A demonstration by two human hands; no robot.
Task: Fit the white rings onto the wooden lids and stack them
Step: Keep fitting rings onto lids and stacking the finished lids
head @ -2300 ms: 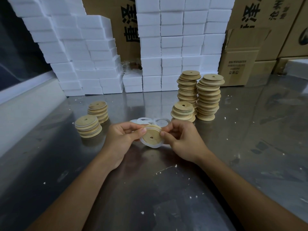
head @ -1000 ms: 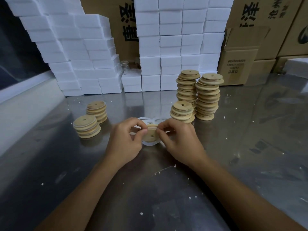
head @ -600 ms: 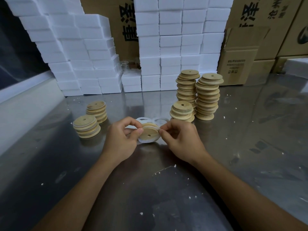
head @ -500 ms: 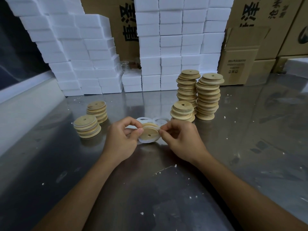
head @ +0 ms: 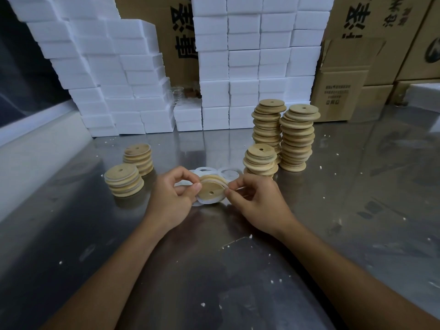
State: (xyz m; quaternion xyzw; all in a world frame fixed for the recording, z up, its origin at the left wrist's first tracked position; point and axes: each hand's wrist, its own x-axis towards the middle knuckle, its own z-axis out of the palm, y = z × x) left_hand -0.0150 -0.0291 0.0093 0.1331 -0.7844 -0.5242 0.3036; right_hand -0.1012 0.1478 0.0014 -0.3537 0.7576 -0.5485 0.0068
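Tan wooden lids [head: 296, 136]; white rings [head: 229, 172]; white foam blocks [head: 242, 60]; grey steel table [head: 357, 210].

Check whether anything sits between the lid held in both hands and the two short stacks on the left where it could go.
Nothing visible does. The lid is pinched between left hand and right hand; bare metal table separates it from the short stacks.

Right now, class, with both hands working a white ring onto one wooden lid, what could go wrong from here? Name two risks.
1. The white ring hangs below the wooden lid pinched by the left hand and right hand; it may seat unevenly or slip off.
2. The tall stacks lean unevenly close behind the right hand; a bump could topple them.
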